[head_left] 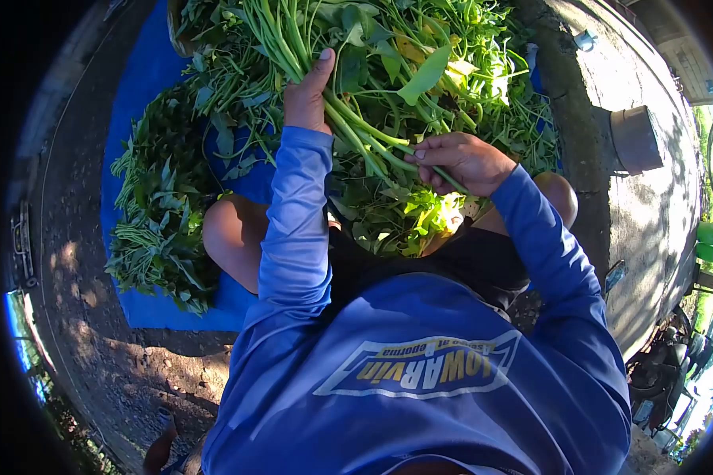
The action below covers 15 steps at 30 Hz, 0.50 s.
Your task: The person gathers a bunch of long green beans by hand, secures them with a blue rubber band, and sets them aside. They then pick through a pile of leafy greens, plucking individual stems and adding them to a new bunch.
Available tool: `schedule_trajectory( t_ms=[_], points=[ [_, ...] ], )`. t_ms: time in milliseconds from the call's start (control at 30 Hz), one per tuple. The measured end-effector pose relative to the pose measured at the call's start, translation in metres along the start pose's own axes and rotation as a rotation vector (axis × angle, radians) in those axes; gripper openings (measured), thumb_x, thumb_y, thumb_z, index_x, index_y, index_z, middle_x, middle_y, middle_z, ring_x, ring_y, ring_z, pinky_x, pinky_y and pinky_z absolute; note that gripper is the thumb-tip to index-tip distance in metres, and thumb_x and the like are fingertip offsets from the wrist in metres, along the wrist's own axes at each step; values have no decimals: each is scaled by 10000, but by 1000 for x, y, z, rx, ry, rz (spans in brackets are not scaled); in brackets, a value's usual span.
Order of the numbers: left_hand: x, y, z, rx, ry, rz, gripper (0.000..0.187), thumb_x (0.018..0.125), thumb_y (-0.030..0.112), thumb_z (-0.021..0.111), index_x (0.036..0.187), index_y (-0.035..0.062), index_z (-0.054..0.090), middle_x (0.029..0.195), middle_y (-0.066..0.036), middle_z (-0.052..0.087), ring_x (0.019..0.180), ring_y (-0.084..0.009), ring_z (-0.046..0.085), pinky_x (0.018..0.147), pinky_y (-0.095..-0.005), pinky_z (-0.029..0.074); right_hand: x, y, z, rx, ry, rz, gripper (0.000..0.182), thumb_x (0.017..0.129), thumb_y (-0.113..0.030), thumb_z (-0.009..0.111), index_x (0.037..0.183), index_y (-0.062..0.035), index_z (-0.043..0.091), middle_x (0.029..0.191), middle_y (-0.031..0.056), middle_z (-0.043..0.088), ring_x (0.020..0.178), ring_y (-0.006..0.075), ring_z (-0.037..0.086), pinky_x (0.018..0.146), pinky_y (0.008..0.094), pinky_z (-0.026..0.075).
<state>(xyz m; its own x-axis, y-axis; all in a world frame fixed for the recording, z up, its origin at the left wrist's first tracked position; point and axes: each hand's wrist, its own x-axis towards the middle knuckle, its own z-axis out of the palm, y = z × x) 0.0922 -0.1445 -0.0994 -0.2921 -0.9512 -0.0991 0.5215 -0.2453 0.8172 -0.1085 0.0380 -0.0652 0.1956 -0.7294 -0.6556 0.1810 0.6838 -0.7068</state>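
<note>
My left hand [309, 93] is wrapped round a bunch of long green leafy stems [277, 36], its thumb lying along them. Their cut lower ends [362, 144] stick out below the fist, towards my lap. To the right, my right hand [461, 162] pinches a green stem [449, 180] between thumb and fingers, close to the ends of the bunch. Behind and under both hands spreads a big heap of leafy greens [483, 71], with some yellowed leaves [410, 49] among the green. More loose leaves [420, 220] lie between my knees.
A blue tarp [142, 83] lies under the greens. On its left side several bundled greens [162, 237] are stacked in a row. A concrete ledge [578, 142] runs along the right, with a brown cylindrical container [635, 138] on that side. My knees flank the heap.
</note>
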Motion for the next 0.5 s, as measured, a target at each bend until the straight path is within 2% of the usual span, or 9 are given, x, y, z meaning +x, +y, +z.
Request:
schedule_trajectory(
  t_ms=[100, 133, 233, 267, 367, 400, 433, 500],
  points=[
    [-1, 24, 11, 44, -48, 23, 347, 910, 407, 830, 1092, 133, 720, 931, -16, 752, 729, -151, 704, 622, -336, 562, 9, 6, -9, 299, -131, 17, 213, 1033, -184, 627, 1154, -11, 660, 819, 47, 634, 626, 88, 558, 551, 254, 443],
    [-3, 32, 16, 65, -43, 16, 359, 916, 419, 822, 1104, 133, 714, 944, -17, 751, 732, -150, 704, 623, -335, 564, 12, 8, -3, 298, -76, 10, 201, 1005, -203, 643, 1073, -14, 653, 774, 48, 615, 601, 79, 520, 512, 247, 395],
    [7, 47, 18, 99, -88, -41, 386, 951, 453, 777, 1146, 131, 693, 975, -16, 745, 708, -142, 691, 582, -314, 557, 16, 6, 9, -31, 20, -196, 241, 996, -213, 619, 992, 9, 712, 767, 35, 621, 595, 81, 515, 519, 248, 396],
    [11, 50, 17, 117, -104, -69, 385, 955, 456, 771, 1146, 131, 692, 968, -13, 744, 699, -140, 685, 573, -310, 553, 20, 6, 11, -140, -7, -212, 224, 969, -220, 623, 926, -14, 701, 757, 48, 614, 630, 97, 557, 528, 283, 427],
    [18, 53, 16, 184, -111, -170, 367, 972, 458, 749, 1142, 138, 692, 939, -1, 741, 656, -136, 656, 540, -309, 531, 19, -4, 23, -687, -4, -552, 225, 962, -225, 612, 856, -32, 655, 755, 72, 622, 689, 182, 622, 570, 351, 482],
    [16, 53, 19, 204, -86, -202, 359, 975, 454, 746, 1139, 139, 693, 920, 2, 739, 646, -136, 651, 534, -308, 527, 19, -9, 24, -863, -74, -662, 236, 960, -233, 598, 860, -37, 685, 810, 96, 680, 778, 279, 676, 677, 401, 551],
    [13, 51, 22, 226, -60, -233, 351, 979, 450, 742, 1136, 141, 693, 901, 5, 737, 636, -135, 646, 527, -308, 522, 19, -9, 23, -1041, -123, -621, 256, 940, -265, 605, 897, -36, 709, 820, 112, 697, 785, 283, 688, 700, 416, 551],
    [14, 44, 19, 253, -7, -177, 313, 980, 435, 742, 1046, 131, 707, 749, -5, 686, 549, -143, 599, 504, -300, 498, 20, 2, 28, -1312, -217, -473, 325, 912, -333, 620, 972, -40, 749, 891, 149, 728, 842, 306, 709, 773, 446, 554]
  ],
)
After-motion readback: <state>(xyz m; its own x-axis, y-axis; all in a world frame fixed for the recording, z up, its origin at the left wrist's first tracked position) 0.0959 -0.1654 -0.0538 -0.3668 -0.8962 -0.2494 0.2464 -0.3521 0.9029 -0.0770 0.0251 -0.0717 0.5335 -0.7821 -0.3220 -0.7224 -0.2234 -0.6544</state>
